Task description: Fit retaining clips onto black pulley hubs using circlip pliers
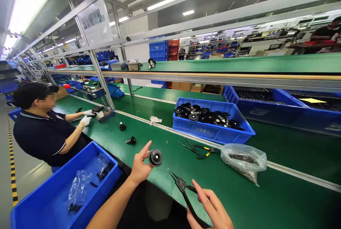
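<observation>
Between the thumb and fingers of my left hand point(142, 165) is a black round wheel-like part point(155, 158), its ringed face and bright centre turned toward me. My right hand point(211, 206) grips dark circlip pliers point(181, 185) by the handles, index finger stretched along one of them. The plier tips point up and left, just short of the black part and apart from it. Something small and thin shows at the tips, perhaps a ring; it is too small to be sure. Two similar black parts point(130, 140) point(122, 126) rest on the green bench point(160, 143).
A blue bin point(213, 137) of black parts stands behind, near more pliers point(207, 152) and a clear bag of small metal pieces point(243, 163). At lower left is a blue bin point(48, 195) with plastic bags. A gloved co-worker point(44, 129) works at left. A white glove point(155, 120) lies mid-bench.
</observation>
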`<action>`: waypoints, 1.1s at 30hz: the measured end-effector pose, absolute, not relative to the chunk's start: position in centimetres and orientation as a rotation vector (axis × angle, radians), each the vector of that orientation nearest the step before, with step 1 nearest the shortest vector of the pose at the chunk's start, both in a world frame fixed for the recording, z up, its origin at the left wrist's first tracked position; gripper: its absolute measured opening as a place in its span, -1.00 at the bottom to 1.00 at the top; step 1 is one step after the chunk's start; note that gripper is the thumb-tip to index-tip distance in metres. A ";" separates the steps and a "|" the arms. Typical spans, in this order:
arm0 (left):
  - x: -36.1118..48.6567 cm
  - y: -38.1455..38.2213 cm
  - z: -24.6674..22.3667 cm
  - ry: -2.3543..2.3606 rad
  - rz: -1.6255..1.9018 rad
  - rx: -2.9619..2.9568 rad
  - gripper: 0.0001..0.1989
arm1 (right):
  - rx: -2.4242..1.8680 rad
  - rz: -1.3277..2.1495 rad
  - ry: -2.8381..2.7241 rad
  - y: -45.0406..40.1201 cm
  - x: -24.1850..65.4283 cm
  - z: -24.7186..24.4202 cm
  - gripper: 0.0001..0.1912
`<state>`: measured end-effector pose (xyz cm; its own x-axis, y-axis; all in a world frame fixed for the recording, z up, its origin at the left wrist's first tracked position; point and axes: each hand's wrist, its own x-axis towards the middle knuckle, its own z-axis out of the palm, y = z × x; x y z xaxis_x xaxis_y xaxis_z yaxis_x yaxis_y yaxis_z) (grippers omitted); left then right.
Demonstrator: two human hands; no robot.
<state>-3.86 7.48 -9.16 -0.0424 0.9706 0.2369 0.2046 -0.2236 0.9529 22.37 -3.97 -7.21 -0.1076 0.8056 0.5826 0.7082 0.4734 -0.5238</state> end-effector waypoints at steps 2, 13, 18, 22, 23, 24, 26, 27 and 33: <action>-3.1 5.7 -7.9 1.290 1.317 1.505 -0.16 | -1.255 0.115 -1.874 -3.6 22.3 -6.1 -0.40; -0.4 2.3 -11.4 1.583 1.601 1.589 -0.25 | -1.335 0.110 -1.852 -4.2 20.4 -6.0 -0.42; -1.7 3.7 -19.5 1.755 1.060 1.568 -0.20 | -1.518 0.193 -1.787 -4.8 21.8 -8.2 -0.43; -4.2 3.7 -24.2 1.834 0.850 1.576 -0.18 | -1.688 0.320 -1.756 -6.2 23.0 -9.2 -0.42; -4.6 3.5 -24.5 1.803 0.834 1.583 -0.18 | -1.731 0.362 -1.744 -6.6 23.1 -9.2 -0.42; -5.0 3.3 -24.6 1.767 0.816 1.595 -0.19 | -1.769 0.401 -1.728 -6.9 23.1 -9.2 -0.42; -5.6 2.9 -24.1 1.701 0.784 1.609 -0.22 | -1.806 0.453 -1.707 -7.2 23.0 -9.1 -0.41; -5.7 2.9 -23.8 1.682 0.773 1.608 -0.24 | -1.808 0.463 -1.703 -7.3 22.8 -9.1 -0.41; -5.8 3.7 -23.2 1.701 0.780 1.540 -0.23 | -1.713 0.398 -1.772 -6.8 22.2 -10.0 -0.42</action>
